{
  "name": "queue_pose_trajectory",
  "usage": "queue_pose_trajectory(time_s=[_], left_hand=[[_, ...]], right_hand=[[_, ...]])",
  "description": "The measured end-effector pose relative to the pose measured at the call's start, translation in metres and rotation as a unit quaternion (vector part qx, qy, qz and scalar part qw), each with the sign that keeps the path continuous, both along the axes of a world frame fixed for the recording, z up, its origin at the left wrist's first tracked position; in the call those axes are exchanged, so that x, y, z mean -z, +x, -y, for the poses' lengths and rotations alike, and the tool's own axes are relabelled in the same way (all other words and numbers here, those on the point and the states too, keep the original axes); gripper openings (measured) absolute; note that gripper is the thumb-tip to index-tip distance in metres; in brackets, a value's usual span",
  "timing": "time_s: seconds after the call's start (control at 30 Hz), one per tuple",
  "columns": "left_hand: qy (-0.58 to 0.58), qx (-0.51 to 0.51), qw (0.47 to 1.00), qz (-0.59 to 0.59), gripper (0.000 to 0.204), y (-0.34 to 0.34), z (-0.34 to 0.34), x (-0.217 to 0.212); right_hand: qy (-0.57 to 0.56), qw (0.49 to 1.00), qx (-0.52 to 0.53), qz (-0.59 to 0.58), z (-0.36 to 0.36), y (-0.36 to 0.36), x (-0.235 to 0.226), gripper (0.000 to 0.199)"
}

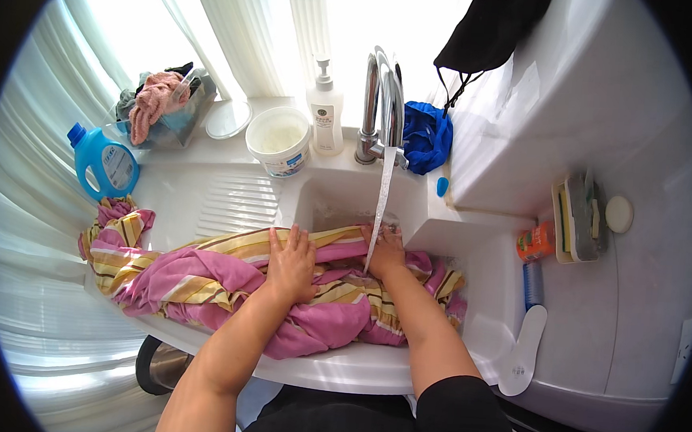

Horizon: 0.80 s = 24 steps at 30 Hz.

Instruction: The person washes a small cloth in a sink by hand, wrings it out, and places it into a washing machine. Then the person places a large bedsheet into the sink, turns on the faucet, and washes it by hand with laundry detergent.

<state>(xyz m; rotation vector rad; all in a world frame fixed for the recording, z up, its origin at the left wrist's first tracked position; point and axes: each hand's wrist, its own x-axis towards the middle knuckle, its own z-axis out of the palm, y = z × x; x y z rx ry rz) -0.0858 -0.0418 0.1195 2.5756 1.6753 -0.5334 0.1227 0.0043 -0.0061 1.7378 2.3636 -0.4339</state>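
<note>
A long pink cloth with yellow, brown and white stripes (191, 282) lies bunched across the washboard side and into the basin of a white sink. My left hand (291, 264) rests on its middle, fingers spread, palm down. My right hand (386, 254) presses on the cloth farther right, at the basin; its fingers look extended, partly hidden behind the running water. From the chrome faucet (366, 138) a stream of water (381, 206) falls between my hands, close to the right one. The cloth's right end sits down in the basin.
Along the back ledge stand a blue detergent bottle (105, 163), a clear bin of clothes (198, 112), a white tub (278, 140), its lid (228, 120) and a pump bottle (325, 116). Blue fabric (428, 138) lies behind the faucet. A white insole-shaped piece (524, 354) and brush (533, 284) lie right.
</note>
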Motion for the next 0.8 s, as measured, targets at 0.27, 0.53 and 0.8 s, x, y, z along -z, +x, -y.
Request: queue_pose_trajectory(time_s=[0.27, 0.53, 0.8], left_hand=[[-0.014, 0.003, 1.000, 0.004, 0.075, 0.004, -0.001, -0.002], [-0.005, -0.001, 1.000, 0.014, 0.068, 0.002, -0.001, 0.006], [0.008, 0.012, 1.000, 0.025, 0.069, 0.005, -0.002, 0.009]], right_hand=[[-0.144, 0.985, 0.037, -0.089, 0.052, -0.026, -0.013, 0.045], [0.116, 0.940, 0.094, -0.306, 0.009, 0.018, -0.066, 0.060], [0.002, 1.000, -0.002, 0.001, 0.031, -0.002, 0.029, 0.071]])
